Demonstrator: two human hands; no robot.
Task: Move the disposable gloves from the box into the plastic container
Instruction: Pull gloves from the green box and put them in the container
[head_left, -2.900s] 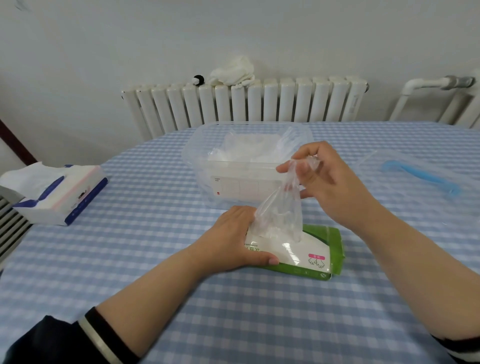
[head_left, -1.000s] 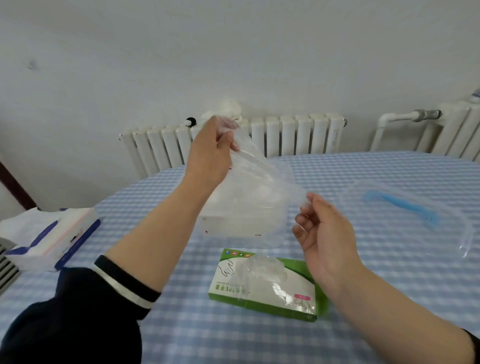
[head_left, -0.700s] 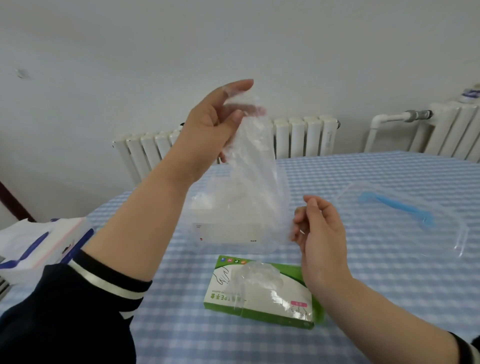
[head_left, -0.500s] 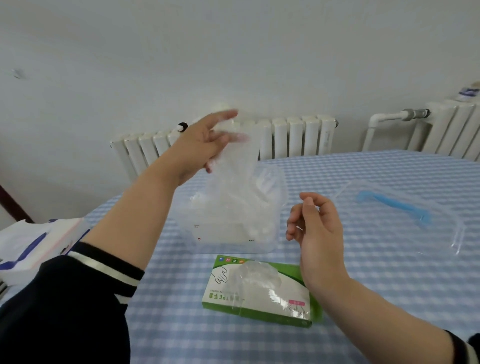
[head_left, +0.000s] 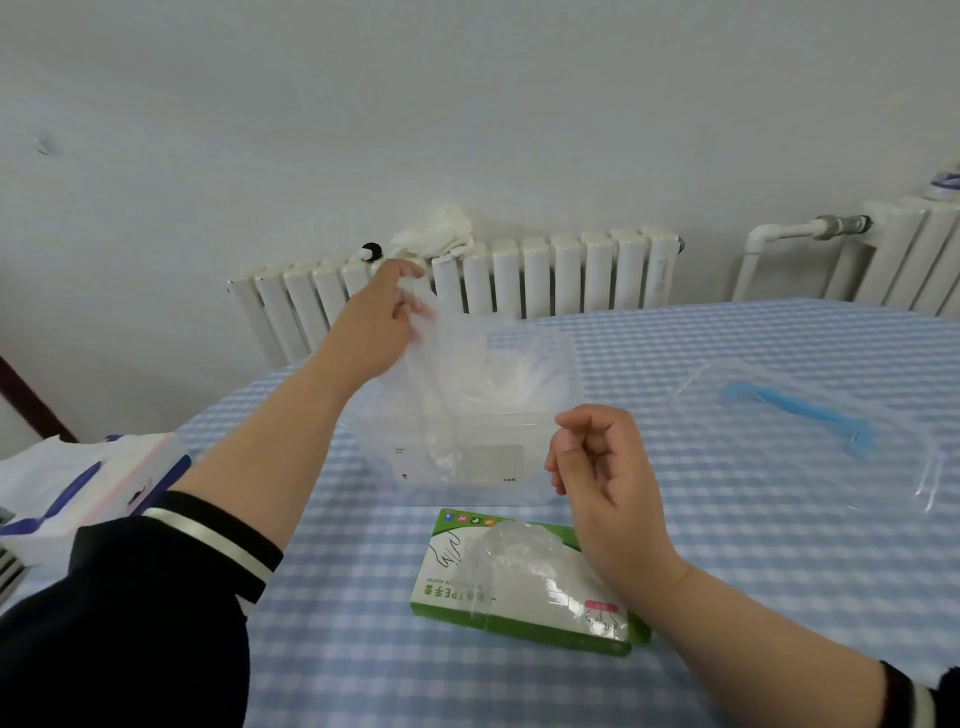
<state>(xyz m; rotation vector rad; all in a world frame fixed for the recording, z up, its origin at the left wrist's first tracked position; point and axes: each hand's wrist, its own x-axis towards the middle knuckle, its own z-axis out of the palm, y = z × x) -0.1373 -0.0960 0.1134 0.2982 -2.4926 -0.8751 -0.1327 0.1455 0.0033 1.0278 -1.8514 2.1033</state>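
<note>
The clear rectangular plastic container stands on the blue-and-white checked tablecloth and serves as the landmark. Above its left rim, the left hand pinches the top edge of a thin transparent disposable glove between thumb and fingers; the glove hangs down into the container's open mouth, where more crumpled clear gloves already lie. Just right of the container's front wall, the right hand is raised, its fingers loosely curled and holding nothing. In front of the container, flat on the cloth, lies the green-and-white cardboard glove box, with a clear glove bulging out of its top slot. Right of the container rests a clear plastic lid with a blue handle. Left of it, at the table's edge, sits a white tissue pack with blue and pink markings. Behind it stands a white ribbed radiator bearing a white cloth.
</note>
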